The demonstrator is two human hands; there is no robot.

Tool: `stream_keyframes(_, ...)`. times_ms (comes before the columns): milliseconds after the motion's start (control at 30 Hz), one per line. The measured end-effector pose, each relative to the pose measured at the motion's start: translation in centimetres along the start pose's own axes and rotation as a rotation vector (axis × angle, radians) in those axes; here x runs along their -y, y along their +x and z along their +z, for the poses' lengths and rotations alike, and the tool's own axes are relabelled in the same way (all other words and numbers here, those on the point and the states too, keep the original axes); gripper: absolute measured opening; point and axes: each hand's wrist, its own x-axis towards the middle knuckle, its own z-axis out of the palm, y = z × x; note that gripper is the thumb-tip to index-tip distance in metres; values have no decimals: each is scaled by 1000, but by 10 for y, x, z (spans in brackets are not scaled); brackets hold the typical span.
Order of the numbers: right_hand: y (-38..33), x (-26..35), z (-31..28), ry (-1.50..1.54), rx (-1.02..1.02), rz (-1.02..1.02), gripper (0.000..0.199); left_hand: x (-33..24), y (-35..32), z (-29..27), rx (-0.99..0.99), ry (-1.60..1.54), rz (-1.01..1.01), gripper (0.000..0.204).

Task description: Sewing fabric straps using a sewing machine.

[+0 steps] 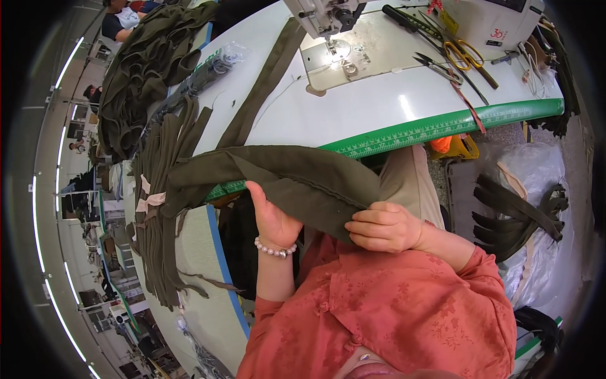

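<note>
1. Spreading behind the work, a white table (363, 114) with a green ruler edge carries a sewing machine (325, 18).
2. Folded and seamed, an olive cloth strip (315, 167) hangs between the hands at the table's near edge; its long axis runs left to right, dipping toward the right, its left end over a bundle of strips (165, 256).
3. Reaching leftward, knuckles up, the right hand (385, 226) has its fingers curled together, clamped on the strip's right end.
4. Rising from below, the left hand (276, 216) points its thumb up; cloth hides its fingers, so their grip cannot be told.
5. Pale beads form a bracelet (273, 250) around the left wrist.
</note>
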Motion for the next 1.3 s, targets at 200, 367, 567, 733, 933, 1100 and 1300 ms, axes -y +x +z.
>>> stream_keyframes(200,-6,2,3,50,99,56,14,-27,-2,-12,-237,-17,-95,50)
stream_keyframes(367,-3,1,6,78,111,67,15,-29,1,-12,-238,-39,-71,44)
stream_keyframes(567,-2,1,7,79,120,88,19,-13,1,-12,-329,142,45,38)
stream_keyframes(733,-2,0,9,105,139,94,20,-13,4,-15,-371,156,78,35)
stream_keyframes(933,-2,0,10,139,151,115,20,-14,5,-17,-364,147,70,34)
stream_keyframes(1100,-4,0,11,171,157,138,20,-13,5,-19,-348,157,82,35)
stream_keyframes(1300,-2,0,10,207,164,160,19,-13,6,-22,-326,161,82,37)
